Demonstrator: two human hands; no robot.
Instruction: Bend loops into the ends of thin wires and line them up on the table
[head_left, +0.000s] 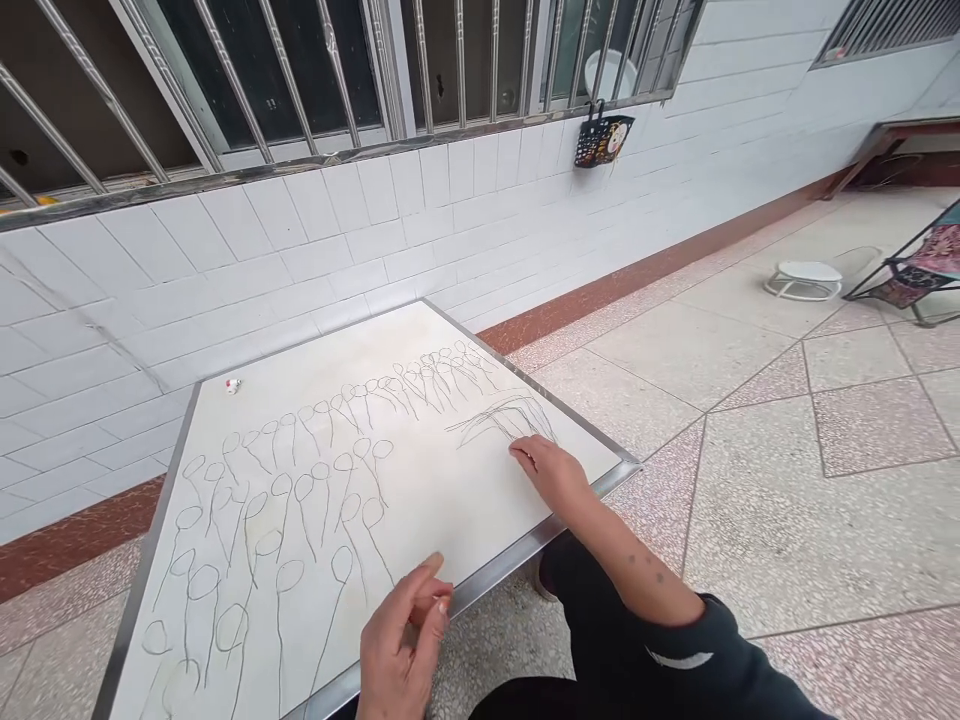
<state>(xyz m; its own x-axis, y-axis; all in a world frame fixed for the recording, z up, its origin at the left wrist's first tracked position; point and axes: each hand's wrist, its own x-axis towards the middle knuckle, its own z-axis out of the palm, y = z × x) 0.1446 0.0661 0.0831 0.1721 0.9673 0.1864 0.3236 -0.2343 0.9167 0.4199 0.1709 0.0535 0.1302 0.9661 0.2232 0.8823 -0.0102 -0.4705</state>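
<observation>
A white table (442, 510) with a metal rim stands before me. On its right part lies a loose bundle of thin, dark, curved wires (495, 410). At the near side of this bundle is my right hand (551, 472), thumb and fingers pinched together at the wires; a wire appears to be between the fingertips. My left hand (405, 635) hovers at the near rim, its fingers curled toward the thumb. Whatever it may hold is hidden. Many thin wires with a round loop at one end (290, 575) lie in rows across the left and far parts.
A small red-and-white object (233, 385) lies at the far left corner. Behind the table runs a white tiled wall (315, 240) with barred windows. A black basket (602, 140) hangs there. On the right floor are a white stool (804, 280) and a folding chair (926, 260).
</observation>
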